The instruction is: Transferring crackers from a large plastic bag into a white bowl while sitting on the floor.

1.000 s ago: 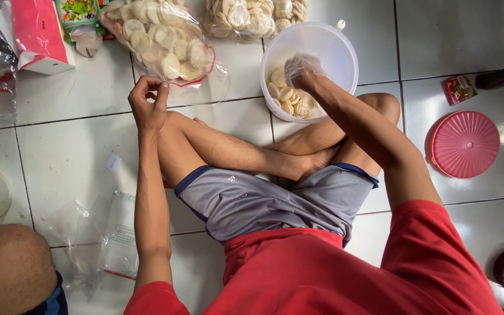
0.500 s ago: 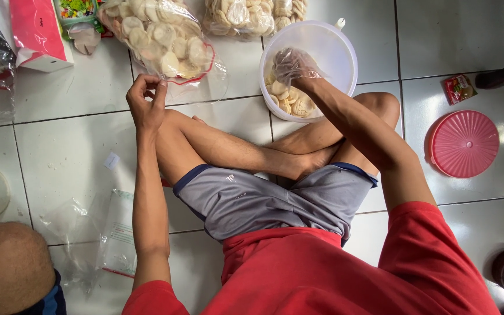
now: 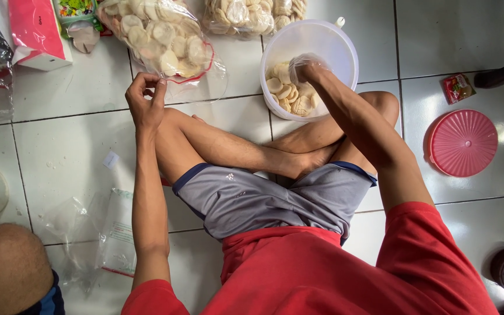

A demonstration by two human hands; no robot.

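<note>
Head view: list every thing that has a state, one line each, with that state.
white tub: open, partly filled with pale crackers
pink lid: off, lying on the floor tiles
cracker bag: full, lying on its side
right hand: covered in clear plastic, reaching into the tub
left hand: fingers pinched at the bag's edge
empty plastic bags: flat on the floor

A clear plastic bag full of pale round crackers (image 3: 158,36), with a red strip along its mouth, lies on the white tiles at top centre. A second clear bag of the same crackers (image 3: 252,14) sits right of it, cut by the top edge. A pink and white rectangular box (image 3: 35,32) stands at top left, with a small green, colourful packet (image 3: 76,8) beside it. Flat empty clear bags with a white printed label (image 3: 118,233) lie at lower left. A small red sachet (image 3: 457,87), possibly a snack wrapper, lies at right.
</note>
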